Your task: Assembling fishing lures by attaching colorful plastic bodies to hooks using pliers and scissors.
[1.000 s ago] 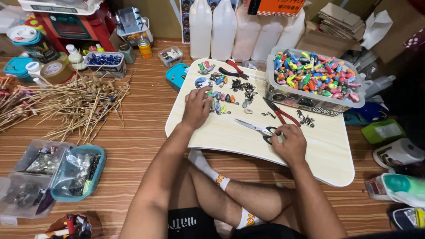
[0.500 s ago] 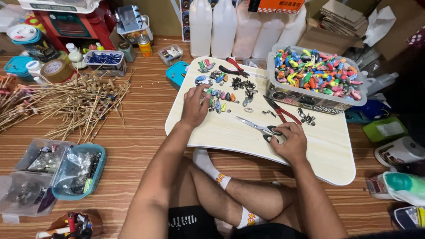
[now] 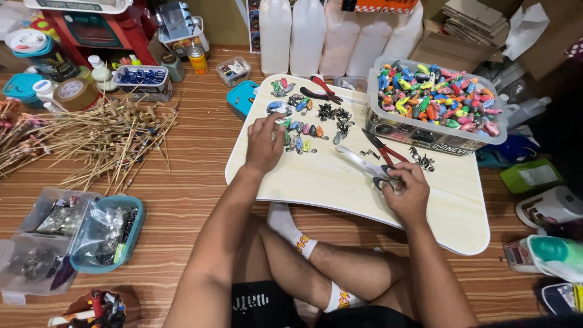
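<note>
Since a moment ago, little is changed: scissors [image 3: 371, 167] are still gripped by the right hand [image 3: 405, 193], while small colourful pieces [image 3: 299, 135] beside the scissors are touched by the left hand's [image 3: 265, 144] loosely spread fingers.

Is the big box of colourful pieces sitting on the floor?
No, the clear box of colourful pieces sits on the light wooden lap table, at its far right corner.

Bright even indoor light, soft shadows; sharp, slight wide-angle edge distortion
</note>
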